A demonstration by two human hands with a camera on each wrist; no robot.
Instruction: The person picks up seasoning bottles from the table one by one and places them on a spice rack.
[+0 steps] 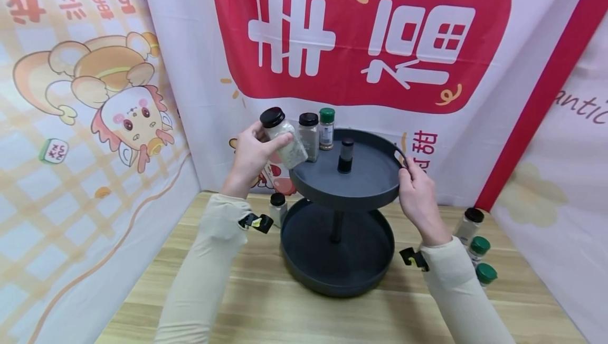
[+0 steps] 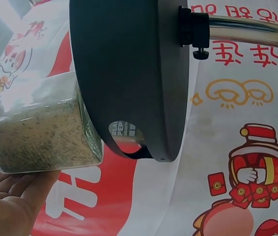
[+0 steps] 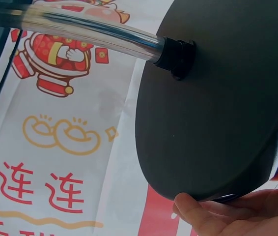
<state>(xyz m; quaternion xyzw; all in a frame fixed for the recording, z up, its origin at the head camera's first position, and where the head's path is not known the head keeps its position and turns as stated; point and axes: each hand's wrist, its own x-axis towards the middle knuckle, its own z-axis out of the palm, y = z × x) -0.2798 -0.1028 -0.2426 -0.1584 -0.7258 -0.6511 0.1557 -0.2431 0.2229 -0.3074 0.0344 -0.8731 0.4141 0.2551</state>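
My left hand [image 1: 250, 155] grips a clear, square-sided spice jar [image 1: 291, 149] with a black lid, tilted at the left rim of the upper tray [image 1: 370, 178]. In the left wrist view, pale seasoning with green flecks fills the jar [image 2: 41, 132], whose base overlaps the tray's outer wall. My right hand [image 1: 419, 196] holds the upper tray's right rim at its handle cutout; the right wrist view shows the thumb at the edge of the tray's underside [image 3: 212, 113]. On that tray stand a black-lidded jar [image 1: 310, 138] and a green-lidded jar [image 1: 326, 130], left of the centre post [image 1: 345, 156].
The lower round tray [image 1: 338, 280] rests on the wooden table [image 1: 256, 302]. Behind my left wrist is a black-lidded jar [image 1: 278, 209]. At the right stand another black-lidded jar [image 1: 469, 225] and two green-lidded ones [image 1: 480, 246]. Printed cloth [image 1: 190, 69] hangs behind and at both sides.
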